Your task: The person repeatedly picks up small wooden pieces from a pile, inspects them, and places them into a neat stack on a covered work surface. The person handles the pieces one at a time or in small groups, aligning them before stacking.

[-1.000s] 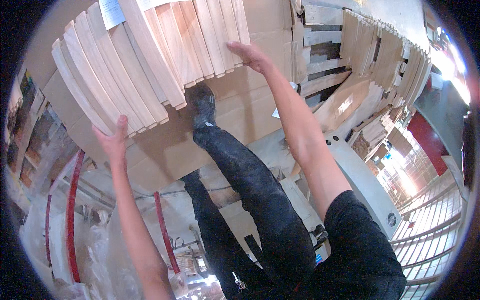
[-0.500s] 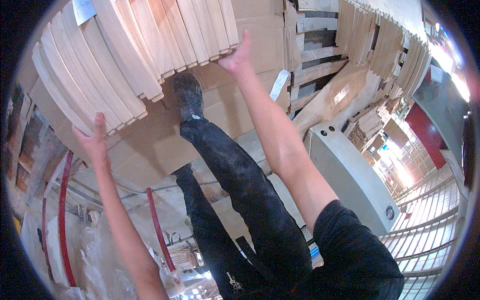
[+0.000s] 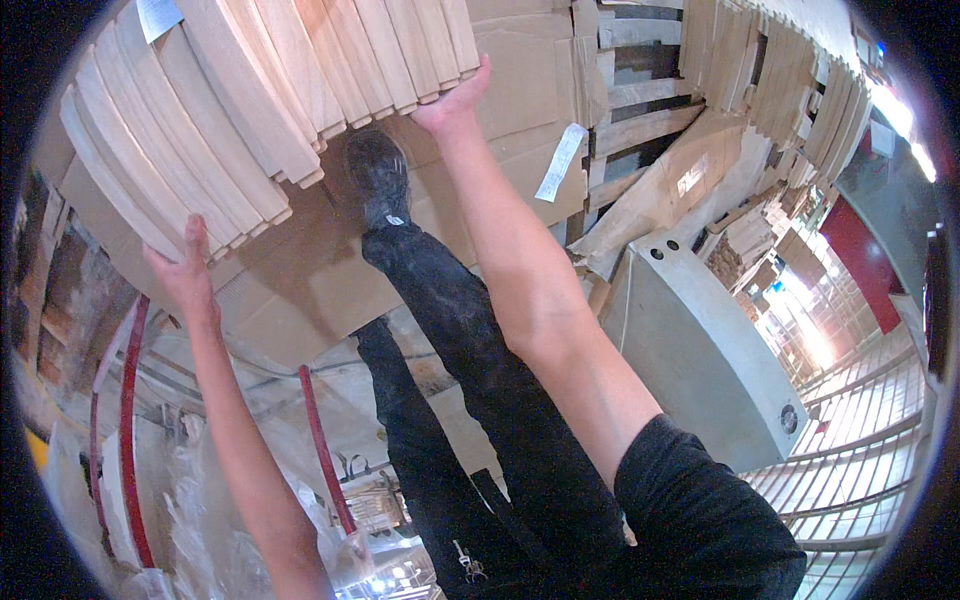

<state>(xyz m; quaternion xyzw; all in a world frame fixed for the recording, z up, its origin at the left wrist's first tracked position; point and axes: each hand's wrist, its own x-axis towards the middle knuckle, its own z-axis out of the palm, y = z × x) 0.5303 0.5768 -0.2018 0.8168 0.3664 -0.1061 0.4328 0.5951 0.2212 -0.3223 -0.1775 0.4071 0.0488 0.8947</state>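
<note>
Several pale wooden boards [image 3: 260,90] stand side by side in a packed row at the upper left, their near ends stepped at different distances. At the row's left end, my left hand [image 3: 185,270] grips the outermost boards with its thumb raised along them; its fingers are partly hidden beneath. My right hand [image 3: 452,104] holds the right end, thumb upright against the last board and fingers tucked under the near ends. The row is squeezed between both hands. A white paper label [image 3: 158,18] lies on top of the boards.
Brown cardboard [image 3: 300,310] lies under the boards, with my black shoe [image 3: 378,170] on it. A white paper strip [image 3: 562,160] rests farther right. Beyond are a slatted wooden pallet [image 3: 640,95], stacked boards [image 3: 775,75], a grey metal cabinet [image 3: 700,350] and red posts [image 3: 325,450].
My right hand has shifted slightly left along the near ends of the boards. The boards sit a little nearer the upper left in view, and both hands keep their hold.
</note>
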